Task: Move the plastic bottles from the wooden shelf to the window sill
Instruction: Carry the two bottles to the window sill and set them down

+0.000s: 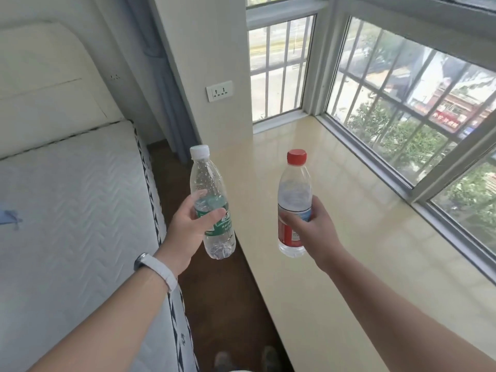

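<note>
Holding: we have one plastic bottle in each of our hands, both raised in the air in front of us
Left hand (191, 229): fingers and thumb wrapped round the green label of the white-capped bottle (210, 204) — it tilts a little, cap leaning to the left, base hanging over the dark floor (214, 299) just at the sill's near edge
Right hand (312, 228): closed round the middle of the red-capped bottle (294, 202), thumb across the red and blue label — this one stands close to upright, over the sill
Bottles: both clear, both look nearly empty, caps on, held apart from each other and touching nothing but our hands
Window sill (349, 237): wide, pale and glossy, running along under the barred windows (397, 122) on our right; neither bottle rests on it yet
Left wrist: we wear a white band (158, 271)
Bed: white quilted mattress (72, 200) on our left, with a padded headboard (48, 84) behind it
Wall: a white socket plate (219, 91) on the column between bed and window
Wooden shelf: not in view, so we cannot tell what is on it
</note>
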Demonstrator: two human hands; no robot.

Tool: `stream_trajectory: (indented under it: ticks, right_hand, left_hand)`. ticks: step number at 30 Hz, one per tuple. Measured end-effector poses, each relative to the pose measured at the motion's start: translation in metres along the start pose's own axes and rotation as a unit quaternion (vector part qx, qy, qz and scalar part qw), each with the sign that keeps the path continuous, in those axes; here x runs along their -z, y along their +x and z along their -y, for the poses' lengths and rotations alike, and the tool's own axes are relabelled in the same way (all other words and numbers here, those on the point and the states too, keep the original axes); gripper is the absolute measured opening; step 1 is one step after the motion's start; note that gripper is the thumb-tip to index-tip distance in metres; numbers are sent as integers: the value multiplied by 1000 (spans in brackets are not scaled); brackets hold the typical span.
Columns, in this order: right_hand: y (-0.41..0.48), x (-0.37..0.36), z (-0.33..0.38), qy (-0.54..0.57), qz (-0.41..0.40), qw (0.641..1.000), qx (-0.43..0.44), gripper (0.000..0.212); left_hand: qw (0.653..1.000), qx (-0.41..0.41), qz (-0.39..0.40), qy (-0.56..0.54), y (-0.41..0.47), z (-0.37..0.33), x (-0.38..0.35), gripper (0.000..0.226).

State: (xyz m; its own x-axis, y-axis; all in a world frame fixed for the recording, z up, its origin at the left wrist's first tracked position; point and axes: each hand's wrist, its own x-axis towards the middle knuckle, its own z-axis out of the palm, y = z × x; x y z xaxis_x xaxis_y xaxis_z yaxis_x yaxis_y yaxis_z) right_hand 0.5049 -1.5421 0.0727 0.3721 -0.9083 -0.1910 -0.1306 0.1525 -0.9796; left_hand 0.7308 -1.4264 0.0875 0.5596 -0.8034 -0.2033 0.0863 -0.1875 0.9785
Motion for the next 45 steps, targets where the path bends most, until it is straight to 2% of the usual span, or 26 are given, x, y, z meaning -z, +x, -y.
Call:
stream_trajectory:
  ticks: [6, 11, 16, 18, 23, 27, 30, 37, 45]
  right_hand:
    - [37, -14, 9, 4, -16, 1000, 4, 32]
    - [78, -46, 20, -7, -47, 999, 5, 31]
    - [127, -100, 39, -14, -85, 996, 2, 40]
    - [148, -126, 47, -20, -95, 995, -2, 37]
    - [193, -174, 59, -14, -137, 990, -3, 30]
    - [219, -191, 63, -19, -151, 988, -8, 32]
    - [237, -196, 67, -26, -164, 986, -15, 32]
    - [285, -192, 66, -26, -175, 984, -17, 31]
    - [368, -177, 51, 32, -174, 984, -28, 27]
  left_hand:
    - [1000, -10, 23, 4, 49, -10, 6, 59]
    - [999, -13, 51, 2, 114, -23, 41, 68]
    - [996, -16, 91, -5, 190, -42, 74, 46]
    - [993, -16, 113, -10, 220, -45, 83, 44]
    - [990, -8, 143, -3, 286, -51, 110, 60]
    - [989, -9, 146, 6, 323, -54, 124, 60]
    - [987, -6, 161, 13, 345, -55, 124, 51]
    - [982, 25, 184, 32, 390, -52, 108, 74]
    - [980, 56, 178, 61, 462, -62, 57, 51]
